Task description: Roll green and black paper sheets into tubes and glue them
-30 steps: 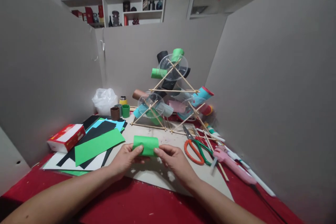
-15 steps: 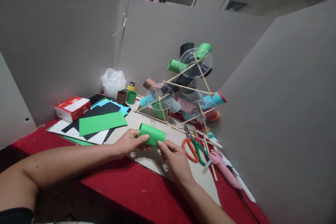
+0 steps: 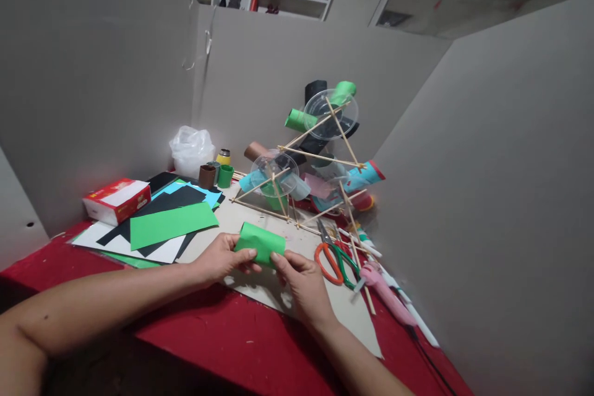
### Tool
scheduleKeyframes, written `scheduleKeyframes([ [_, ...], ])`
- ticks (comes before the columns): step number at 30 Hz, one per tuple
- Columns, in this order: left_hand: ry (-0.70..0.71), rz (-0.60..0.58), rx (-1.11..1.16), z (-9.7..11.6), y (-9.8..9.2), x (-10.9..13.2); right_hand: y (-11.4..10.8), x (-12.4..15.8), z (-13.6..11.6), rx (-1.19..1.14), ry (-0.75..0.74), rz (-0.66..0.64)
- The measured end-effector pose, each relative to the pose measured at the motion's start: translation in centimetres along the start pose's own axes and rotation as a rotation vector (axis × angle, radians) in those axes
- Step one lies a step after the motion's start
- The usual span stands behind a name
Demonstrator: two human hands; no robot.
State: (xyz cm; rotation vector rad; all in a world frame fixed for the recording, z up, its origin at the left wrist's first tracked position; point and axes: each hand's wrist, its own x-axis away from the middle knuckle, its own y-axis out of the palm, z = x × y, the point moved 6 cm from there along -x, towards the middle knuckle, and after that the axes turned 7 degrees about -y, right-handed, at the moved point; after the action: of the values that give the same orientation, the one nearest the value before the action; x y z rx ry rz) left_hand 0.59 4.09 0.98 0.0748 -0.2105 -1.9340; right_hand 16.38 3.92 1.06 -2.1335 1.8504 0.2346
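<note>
A rolled piece of green paper (image 3: pixel 261 241) is held above the pale board (image 3: pixel 343 318) by both hands. My left hand (image 3: pixel 232 257) pinches its left end, thumb in front and fingers behind. At the right end, the thumb and fingers of my right hand (image 3: pixel 297 272) are closed on its lower edge. Beyond them stands a structure of wooden sticks (image 3: pixel 320 153), clear plastic lids (image 3: pixel 331 114) and coloured paper tubes. Scissors (image 3: pixel 335 260) with one orange and one green handle lie to the right of my right hand.
A pink glue gun (image 3: pixel 387 291) with a cord lies at the right. On the left are flat coloured sheets (image 3: pixel 174 223), a red-and-white tissue pack (image 3: pixel 117 200), small paper rings (image 3: pixel 206 176) and a white plastic bag (image 3: pixel 192 150). Grey panels (image 3: pixel 278 55) enclose the red-covered table (image 3: pixel 208 346).
The camera view has shifted, so the scene sits further left. The green paper's front now faces me more, with its open left end less visible; both hands keep their grip.
</note>
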Motion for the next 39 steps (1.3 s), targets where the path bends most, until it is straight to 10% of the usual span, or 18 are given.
scheduleKeyframes([
  [39, -0.011, -0.024, -0.035, -1.4, 0.1, -0.6, 0.4, -1.6, 1.5, -0.008, -0.128, -0.130],
])
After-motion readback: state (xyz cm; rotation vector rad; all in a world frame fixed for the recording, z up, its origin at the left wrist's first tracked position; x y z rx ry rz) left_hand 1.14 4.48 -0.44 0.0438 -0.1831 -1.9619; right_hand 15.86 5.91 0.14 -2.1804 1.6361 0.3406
